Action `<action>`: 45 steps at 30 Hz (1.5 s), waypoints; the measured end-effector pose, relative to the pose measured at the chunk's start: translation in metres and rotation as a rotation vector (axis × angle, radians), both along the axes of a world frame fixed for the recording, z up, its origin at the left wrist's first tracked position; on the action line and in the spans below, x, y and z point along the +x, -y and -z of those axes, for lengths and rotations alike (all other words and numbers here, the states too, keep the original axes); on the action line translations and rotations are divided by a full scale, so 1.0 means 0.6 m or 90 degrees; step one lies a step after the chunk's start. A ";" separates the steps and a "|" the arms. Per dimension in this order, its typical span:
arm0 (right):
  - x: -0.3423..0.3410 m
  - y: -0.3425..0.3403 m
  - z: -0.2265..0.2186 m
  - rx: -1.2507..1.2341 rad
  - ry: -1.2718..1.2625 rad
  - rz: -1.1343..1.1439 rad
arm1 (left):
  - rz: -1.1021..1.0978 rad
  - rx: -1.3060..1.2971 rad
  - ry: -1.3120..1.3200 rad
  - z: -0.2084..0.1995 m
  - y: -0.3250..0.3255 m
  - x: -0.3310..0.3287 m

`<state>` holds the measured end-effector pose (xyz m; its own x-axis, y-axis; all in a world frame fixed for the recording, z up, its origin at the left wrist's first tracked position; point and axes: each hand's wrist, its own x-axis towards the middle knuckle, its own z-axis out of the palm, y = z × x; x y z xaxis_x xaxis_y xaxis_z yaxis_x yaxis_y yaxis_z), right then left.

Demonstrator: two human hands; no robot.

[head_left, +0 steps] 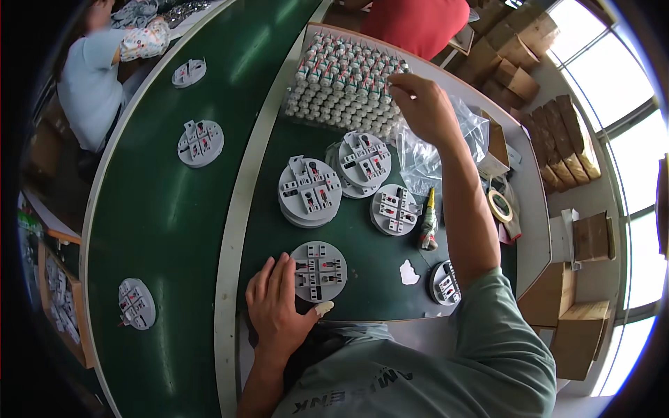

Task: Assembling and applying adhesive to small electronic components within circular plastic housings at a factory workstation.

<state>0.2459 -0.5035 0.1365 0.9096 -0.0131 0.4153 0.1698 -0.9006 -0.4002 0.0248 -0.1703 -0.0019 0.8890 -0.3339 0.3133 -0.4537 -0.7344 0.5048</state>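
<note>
My left hand [277,310] rests flat on the table, its fingers stretched along the left edge of a round white plate [327,268]. Its thumb, with a pale wrap on the tip, lies by the plate's lower rim. Black and white blocks and small red parts sit on that plate. My right hand [425,108] reaches to the far end, its fingers pinched together at the right side of a stacked block of small white cylinders [341,83] with red and green parts. What the pinch holds is too small or hidden to name.
Similar plates [310,195] are stacked beyond my left hand, with another [395,210] beside a yellow-tipped bottle [428,223]. Clear plastic bags [421,164] and a tape roll [500,204] lie on the right. More plates [201,143] sit on the green belt [174,230]. Another person [90,76] sits beyond it.
</note>
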 end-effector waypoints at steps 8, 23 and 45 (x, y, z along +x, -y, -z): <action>0.050 0.005 0.011 -0.071 -0.124 0.024 | -0.013 0.007 -0.008 0.002 0.000 0.004; -0.160 -0.069 -0.010 0.049 -0.098 0.011 | -0.029 -0.011 -0.016 0.006 -0.003 -0.006; -0.352 -0.220 0.134 0.026 -0.139 -0.318 | 0.012 -0.185 -0.030 0.031 -0.017 0.002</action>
<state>0.0349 -0.3716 0.0559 0.8741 0.4313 0.2237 0.4822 -0.7145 -0.5069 0.0260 -0.1604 -0.0203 0.8991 -0.2530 0.3573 -0.4375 -0.5476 0.7133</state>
